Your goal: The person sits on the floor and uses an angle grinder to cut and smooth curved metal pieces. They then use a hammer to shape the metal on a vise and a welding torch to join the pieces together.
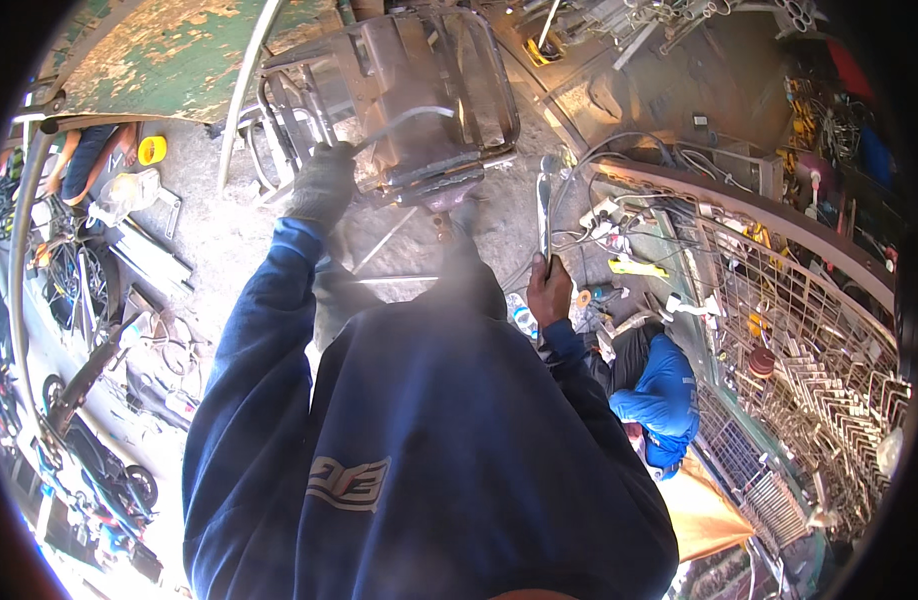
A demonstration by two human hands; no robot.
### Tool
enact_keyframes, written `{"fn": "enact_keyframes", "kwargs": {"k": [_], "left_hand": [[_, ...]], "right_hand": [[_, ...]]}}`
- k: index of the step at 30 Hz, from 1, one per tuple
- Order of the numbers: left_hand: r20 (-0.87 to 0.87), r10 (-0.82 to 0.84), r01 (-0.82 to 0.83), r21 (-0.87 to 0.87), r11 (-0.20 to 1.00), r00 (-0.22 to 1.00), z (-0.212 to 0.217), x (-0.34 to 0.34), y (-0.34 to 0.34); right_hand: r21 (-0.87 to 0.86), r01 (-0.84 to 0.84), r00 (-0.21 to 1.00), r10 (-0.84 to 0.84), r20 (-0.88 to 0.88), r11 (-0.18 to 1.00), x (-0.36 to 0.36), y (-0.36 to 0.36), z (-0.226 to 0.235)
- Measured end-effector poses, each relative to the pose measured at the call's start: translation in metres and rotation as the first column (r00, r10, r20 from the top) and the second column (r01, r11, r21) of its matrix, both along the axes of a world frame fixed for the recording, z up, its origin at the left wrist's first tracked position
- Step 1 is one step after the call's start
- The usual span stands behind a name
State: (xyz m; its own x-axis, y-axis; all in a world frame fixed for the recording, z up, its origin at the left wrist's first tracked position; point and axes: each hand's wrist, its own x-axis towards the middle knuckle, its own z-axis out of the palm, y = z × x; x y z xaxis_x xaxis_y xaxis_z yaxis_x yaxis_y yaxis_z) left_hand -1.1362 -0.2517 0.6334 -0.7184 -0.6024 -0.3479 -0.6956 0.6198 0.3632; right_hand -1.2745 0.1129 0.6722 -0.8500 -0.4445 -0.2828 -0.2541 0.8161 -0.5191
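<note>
My left hand (pixel 321 187), in a grey work glove, is closed at the near left corner of a brown metal frame (pixel 387 65). A bent grey metal bar (pixel 404 122) runs from that hand over the frame; where the grip ends is hard to see. The frame has rounded tubular sides and a wide plate down its middle. My bare right hand (pixel 550 292) is wrapped round the lower end of a long silver wrench-like tool (pixel 544 215). This tool points upward, its rounded head apart from the frame.
A person in a blue top (pixel 662 400) crouches at my right, beside a wire mesh rack (pixel 779 290) with many bent metal pieces. Cables (pixel 619 150) lie to the right of the frame. A yellow tape roll (pixel 153 150) and metal strips (pixel 151 252) are on the left.
</note>
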Motion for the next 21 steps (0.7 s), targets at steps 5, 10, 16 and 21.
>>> {"fn": "enact_keyframes", "kwargs": {"k": [5, 10, 16, 21], "left_hand": [[-0.11, 0.052, -0.052, 0.0, 0.999, 0.993, -0.004, 0.006, 0.0], [-0.091, -0.064, 0.059, -0.049, 0.997, 0.994, -0.006, 0.009, -0.008], [-0.143, -0.218, 0.21, -0.072, 0.975, 0.965, -0.017, 0.004, -0.017], [-0.095, -0.186, 0.188, 0.019, 0.982, 0.978, -0.024, 0.001, -0.019]], "right_hand": [[-0.019, 0.009, 1.0, -0.009, 0.005, 1.0, 0.013, 0.015, 0.002], [-0.086, -0.007, 1.0, 0.009, 0.027, 0.996, 0.012, -0.001, -0.002], [-0.169, -0.07, 0.992, 0.086, 0.088, 0.983, 0.005, -0.05, -0.001], [-0.241, -0.186, 0.976, 0.208, 0.069, 0.953, -0.003, -0.095, -0.008]]}}
